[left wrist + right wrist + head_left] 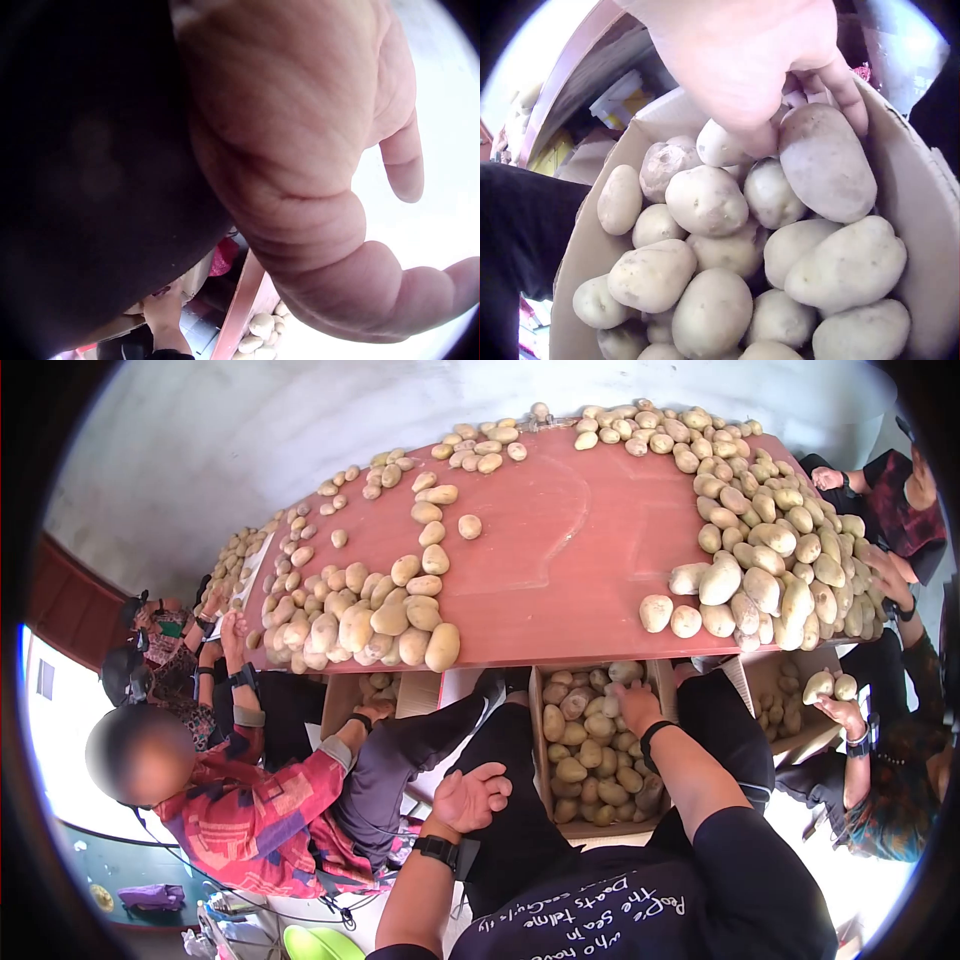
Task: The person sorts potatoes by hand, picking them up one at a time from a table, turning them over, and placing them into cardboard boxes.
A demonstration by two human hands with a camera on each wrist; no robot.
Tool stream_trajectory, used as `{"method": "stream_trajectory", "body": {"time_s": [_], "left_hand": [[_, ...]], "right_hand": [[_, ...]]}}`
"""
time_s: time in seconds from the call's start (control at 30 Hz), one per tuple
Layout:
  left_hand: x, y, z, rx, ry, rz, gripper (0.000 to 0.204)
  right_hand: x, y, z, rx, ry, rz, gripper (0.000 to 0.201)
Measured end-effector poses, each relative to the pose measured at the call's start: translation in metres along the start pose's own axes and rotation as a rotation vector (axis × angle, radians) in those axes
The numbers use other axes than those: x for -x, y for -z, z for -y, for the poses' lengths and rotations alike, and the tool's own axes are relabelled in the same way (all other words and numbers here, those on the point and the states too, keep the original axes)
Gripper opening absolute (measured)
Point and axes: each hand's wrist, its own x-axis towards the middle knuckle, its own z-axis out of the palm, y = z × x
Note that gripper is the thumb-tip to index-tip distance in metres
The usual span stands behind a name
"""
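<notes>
My right hand (638, 708) is inside a cardboard box (540, 760) full of potatoes that stands between the legs. In the right wrist view its thumb and fingers grip a large, dusty brown potato (826, 161) near the box's far wall. Beneath and around that potato lie paler yellow potatoes (712, 311), some with rough or darker skin. My left hand (472, 798) is held palm up over the left thigh, its fingers loosely curled and nothing in them. The left wrist view shows its bare palm (285, 112) close up.
Beyond the box, a red table (560, 560) bears a big potato heap (770, 540) on the right and smaller groups on the left. A person in a patterned shirt (260, 810) sits at left, reaching into another box. At right, a hand (845, 712) holds potatoes over a third box.
</notes>
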Motion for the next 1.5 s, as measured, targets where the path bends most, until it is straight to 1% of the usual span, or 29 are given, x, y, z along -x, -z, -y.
{"method": "stream_trajectory", "body": {"time_s": [0.1, 0.17, 0.23, 0.3, 0.33, 0.37, 0.47, 0.5, 0.57, 0.6, 0.63, 0.67, 0.7, 0.73, 0.77, 0.8, 0.87, 0.97, 1.07, 1.17, 1.27, 1.3, 1.37, 1.47, 1.5], "left_hand": [[0.001, 0.006, 0.000, -0.029, -0.011, 0.029, 0.068], [0.000, 0.001, 0.001, -0.002, -0.006, 0.041, 0.068], [-0.005, -0.005, 0.000, 0.022, 0.013, 0.070, 0.066], [-0.017, -0.015, -0.004, -0.130, 0.031, -0.080, 0.066], [-0.029, -0.031, -0.005, -0.212, 0.038, -0.150, 0.066], [-0.044, -0.047, -0.002, -0.442, 0.056, -0.233, 0.067], [-0.094, -0.049, 0.010, -1.068, 0.071, -0.564, 0.069], [-0.109, -0.047, 0.013, -1.154, 0.112, -0.614, 0.068], [-0.135, -0.044, 0.027, -1.033, 0.105, -0.590, 0.064], [-0.147, -0.045, 0.030, -0.978, 0.103, -0.577, 0.062], [-0.157, -0.047, 0.028, -0.892, 0.046, -0.601, 0.060], [-0.162, -0.046, 0.022, -0.891, 0.010, -0.580, 0.060], [-0.165, -0.040, 0.015, -0.885, -0.026, -0.559, 0.060], [-0.170, -0.038, 0.009, -0.874, -0.063, -0.539, 0.060], [-0.177, -0.038, 0.004, -0.907, -0.170, -0.559, 0.059], [-0.186, -0.039, -0.004, -0.980, -0.221, -0.624, 0.056], [-0.203, -0.043, -0.018, -1.081, -0.382, -0.607, 0.062], [-0.233, -0.013, -0.038, -1.967, -0.746, -0.550, 0.070], [-0.244, -0.023, -0.037, -2.269, -0.490, -0.430, 0.076], [-0.251, -0.044, -0.026, -2.208, -0.366, -0.540, 0.076], [-0.262, -0.043, -0.015, -2.289, -0.477, -0.663, 0.080], [-0.267, -0.040, -0.011, -2.294, -0.490, -0.682, 0.080], [-0.275, -0.033, -0.005, -2.307, -0.522, -0.720, 0.080], [-0.275, -0.021, -0.003, -2.296, -0.599, -0.736, 0.081], [-0.272, -0.022, -0.004, -2.223, -0.580, -0.681, 0.081]], "right_hand": [[0.013, 0.000, -0.001, -0.040, 0.078, -0.077, 0.039], [0.032, 0.022, 0.007, -0.108, 0.140, -0.118, 0.043], [0.043, 0.032, 0.012, -0.194, 0.197, -0.055, 0.048], [0.057, 0.045, 0.018, -0.263, 0.254, -0.027, 0.053], [0.065, 0.054, 0.023, -0.284, 0.290, -0.028, 0.055], [0.073, 0.063, 0.028, -0.302, 0.329, -0.022, 0.057], [0.087, 0.095, 0.050, -0.348, 0.400, 0.055, 0.065], [0.090, 0.104, 0.058, -0.360, 0.427, 0.058, 0.065], [0.091, 0.121, 0.069, -0.388, 0.485, 0.054, 0.066], [0.090, 0.132, 0.071, -0.394, 0.495, 0.038, 0.063], [0.088, 0.142, 0.071, -0.404, 0.503, 0.023, 0.060], [0.084, 0.150, 0.069, -0.415, 0.511, 0.012, 0.057], [0.070, 0.149, 0.062, -0.500, 0.573, -0.140, 0.049], [0.060, 0.161, 0.059, -0.481, 0.526, -0.177, 0.047], [0.051, 0.174, 0.057, -0.460, 0.481, -0.210, 0.045], [0.046, 0.186, 0.057, -0.341, 0.441, -0.322, 0.043], [0.038, 0.205, 0.059, -0.102, 0.363, -0.548, 0.040], [0.012, 0.198, 0.057, 0.173, 0.350, -0.625, 0.037], [0.005, 0.166, 0.041, 0.128, 0.494, -0.672, 0.041], [0.007, 0.159, 0.032, 0.064, 0.516, -0.809, 0.045], [0.009, 0.167, 0.033, 0.002, 0.402, -0.747, 0.052], [0.006, 0.167, 0.032, -0.008, 0.405, -0.715, 0.057], [0.009, 0.165, 0.032, -0.046, 0.413, -0.714, 0.057], [0.012, 0.164, 0.026, -0.048, 0.446, -0.769, 0.054], [0.013, 0.161, 0.023, -0.045, 0.456, -0.788, 0.053]]}}
